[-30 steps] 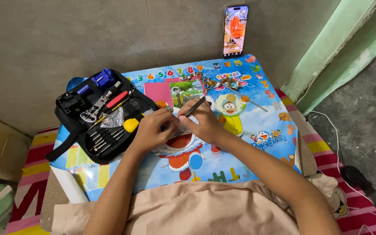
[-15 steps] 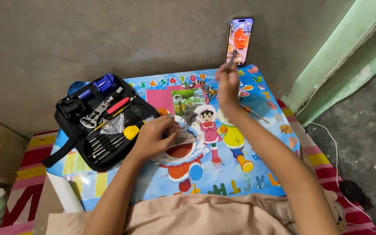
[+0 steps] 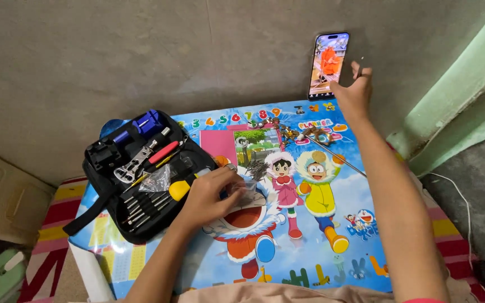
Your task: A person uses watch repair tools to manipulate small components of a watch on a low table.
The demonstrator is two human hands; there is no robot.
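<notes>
The left hand (image 3: pixel 211 193) lies nearest, palm down on the cartoon-printed table (image 3: pixel 310 252), its fingers curled loosely over a small metal piece (image 3: pixel 248 188) beside the table's middle; how firmly it grips cannot be told. Touching its thumb side is a yellow-handled screwdriver (image 3: pixel 179 189), which pokes out of the open black tool kit (image 3: pixel 136 174) on the table's left part, packed with small drivers, a red-handled tool and blue parts. Farther back, small metal watch parts (image 3: pixel 310 133) lie scattered near the far edge, with a thin rod (image 3: pixel 349 163) slanting beside them. Farthest, the right hand (image 3: pixel 355 92) stretches out, fingers partly open, a fingertip at the lower corner of the smartphone (image 3: pixel 328 64) propped upright against the wall.
</notes>
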